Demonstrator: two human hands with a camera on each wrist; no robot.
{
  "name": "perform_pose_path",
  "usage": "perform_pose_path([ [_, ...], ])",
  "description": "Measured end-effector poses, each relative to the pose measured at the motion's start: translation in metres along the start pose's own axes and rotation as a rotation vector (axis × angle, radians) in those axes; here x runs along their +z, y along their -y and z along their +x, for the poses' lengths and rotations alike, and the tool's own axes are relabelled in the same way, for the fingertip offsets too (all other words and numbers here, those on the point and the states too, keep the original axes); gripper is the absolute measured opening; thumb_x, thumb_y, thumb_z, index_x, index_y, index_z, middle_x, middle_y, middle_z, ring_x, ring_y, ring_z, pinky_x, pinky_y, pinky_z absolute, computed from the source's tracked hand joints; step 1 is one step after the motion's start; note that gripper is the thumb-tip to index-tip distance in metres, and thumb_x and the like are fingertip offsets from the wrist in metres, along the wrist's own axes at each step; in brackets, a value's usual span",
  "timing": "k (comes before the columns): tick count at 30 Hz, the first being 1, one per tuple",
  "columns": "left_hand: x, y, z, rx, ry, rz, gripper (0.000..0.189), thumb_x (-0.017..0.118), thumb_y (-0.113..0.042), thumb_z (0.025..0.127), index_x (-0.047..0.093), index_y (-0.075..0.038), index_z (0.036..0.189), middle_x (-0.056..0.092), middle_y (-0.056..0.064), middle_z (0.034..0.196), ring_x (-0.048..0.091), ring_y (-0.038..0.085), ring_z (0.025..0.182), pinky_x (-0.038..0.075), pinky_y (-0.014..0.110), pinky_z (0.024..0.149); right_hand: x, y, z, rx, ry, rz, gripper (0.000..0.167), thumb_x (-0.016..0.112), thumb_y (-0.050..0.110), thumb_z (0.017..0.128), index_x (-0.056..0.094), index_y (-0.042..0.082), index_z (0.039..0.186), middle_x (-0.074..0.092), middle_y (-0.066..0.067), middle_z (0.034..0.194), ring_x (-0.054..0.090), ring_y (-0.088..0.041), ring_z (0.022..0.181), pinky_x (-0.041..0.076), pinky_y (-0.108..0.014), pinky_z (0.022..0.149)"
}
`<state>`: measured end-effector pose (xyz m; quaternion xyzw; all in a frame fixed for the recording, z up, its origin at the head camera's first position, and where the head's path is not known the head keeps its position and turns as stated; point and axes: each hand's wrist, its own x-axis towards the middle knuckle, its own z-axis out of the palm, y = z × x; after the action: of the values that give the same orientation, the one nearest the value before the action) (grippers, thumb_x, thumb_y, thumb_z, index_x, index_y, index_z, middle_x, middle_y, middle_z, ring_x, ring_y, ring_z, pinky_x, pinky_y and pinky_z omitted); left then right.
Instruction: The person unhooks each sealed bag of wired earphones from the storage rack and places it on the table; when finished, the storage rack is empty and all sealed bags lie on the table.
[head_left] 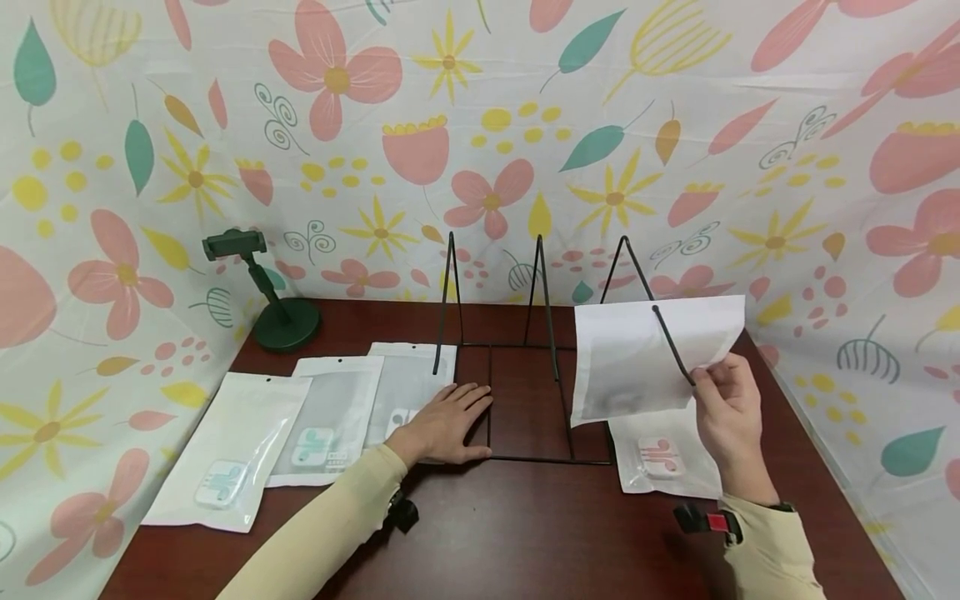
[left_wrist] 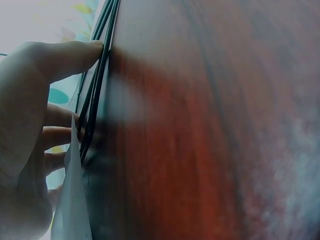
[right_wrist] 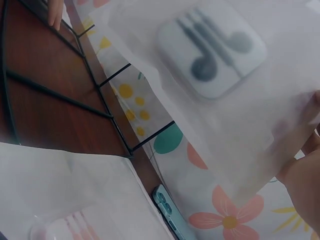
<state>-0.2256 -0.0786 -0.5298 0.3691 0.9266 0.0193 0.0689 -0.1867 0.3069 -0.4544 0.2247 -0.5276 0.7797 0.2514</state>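
My right hand (head_left: 731,408) pinches the right edge of a white pouch (head_left: 618,358). The rack's rightmost prong (head_left: 673,346) comes through near the pouch's top edge and runs down in front of it. In the right wrist view, wired earphones (right_wrist: 204,69) in a square case show through this pouch. My left hand (head_left: 447,425) lies with fingers spread on the left side of a black wire rack (head_left: 551,459), beside a flat pouch. The left wrist view shows its thumb (left_wrist: 75,57) touching the rack's bars.
Several white pouches with earphones lie flat on the dark wood table (head_left: 480,533): a front left one (head_left: 247,425), others beside it, and one (head_left: 663,475) right of the rack. A green phone stand (head_left: 287,325) stands back left. A phone (right_wrist: 170,212) lies near the flowered cloth.
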Motion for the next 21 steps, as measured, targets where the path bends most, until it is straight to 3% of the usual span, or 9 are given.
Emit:
perform_pose_path([
  [21, 0.002, 0.000, 0.001, -0.008, 0.012, -0.004, 0.088, 0.045, -0.071, 0.089, 0.025, -0.017, 0.155, 0.019, 0.001, 0.163, 0.016, 0.023, 0.150, 0.015, 0.046, 0.121, 0.003, 0.013, -0.013, -0.040, 0.030, 0.100, 0.029, 0.029, -0.027, 0.091, 0.048, -0.015, 0.110, 0.067, -0.016, 0.103, 0.062, -0.019, 0.095, 0.050, -0.027, 0.079],
])
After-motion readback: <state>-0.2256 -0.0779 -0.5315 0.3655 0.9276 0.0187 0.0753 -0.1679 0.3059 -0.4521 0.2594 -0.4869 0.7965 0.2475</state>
